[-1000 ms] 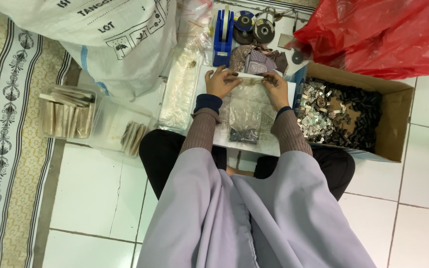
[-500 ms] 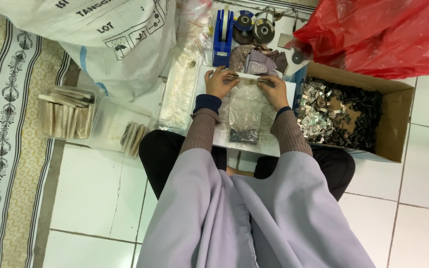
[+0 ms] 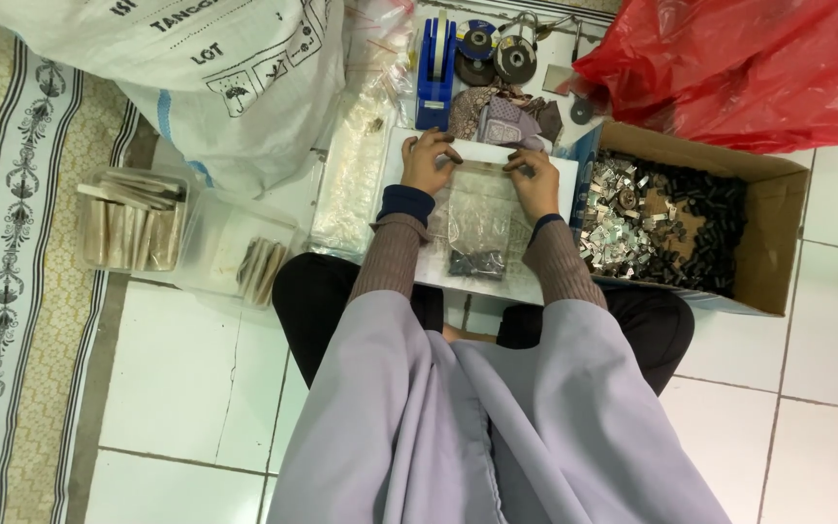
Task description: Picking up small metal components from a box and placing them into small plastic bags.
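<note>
The person is sitting on the tiled floor (image 3: pixel 177 388) and is working over a white board (image 3: pixel 409 155) that is lying across the lap. On this board a small clear plastic bag (image 3: pixel 480 218) is lying flat. Dark small parts (image 3: pixel 477 262) are already sitting in its bottom end, the end nearer to the body, so I judge the filling is done or almost done. The upper part of the bag is looking empty and flat.

The left hand (image 3: pixel 429 160) and the right hand (image 3: pixel 533 180) are both pressing on the top edge of the bag, each one pinching a corner, with a gap between them. It seems they are closing the mouth; whether it is fully closed already I cannot tell.

The long axis of the bag is running away from the person, with the mouth pointing forward toward the blue tape dispenser (image 3: pixel 435 73) and the filled end pointing to the lap.

The cardboard box (image 3: pixel 778 243) on the right side is holding many more silver and black pieces, and clear containers (image 3: pixel 196 233) with flat packets are standing at the left.
</note>
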